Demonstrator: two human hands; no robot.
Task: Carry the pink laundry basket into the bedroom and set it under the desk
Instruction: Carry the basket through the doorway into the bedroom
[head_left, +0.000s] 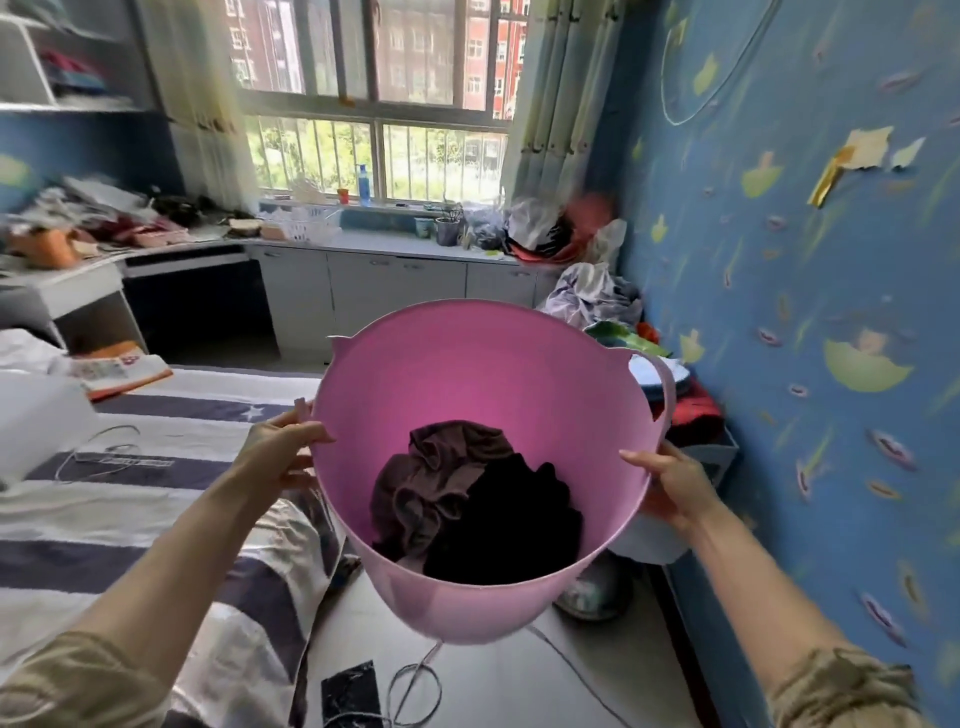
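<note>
The pink laundry basket (467, 364) hangs in the air in front of me, tilted so its mouth faces me. Dark brown and black clothes (467, 499) lie in its bottom. My left hand (280, 447) grips the rim on the left side. My right hand (675, 483) grips the rim on the right, just below a loop handle. The desk (182, 249) stands at the far left under a cluttered top, with a dark opening (197, 306) beneath it.
A bed with a striped cover (156, 467) fills the left. White cabinets (395, 291) run under the window. Piles of clothes and bags (597, 301) crowd the right corner by the blue wall. Cables (415, 691) lie on the narrow floor strip below the basket.
</note>
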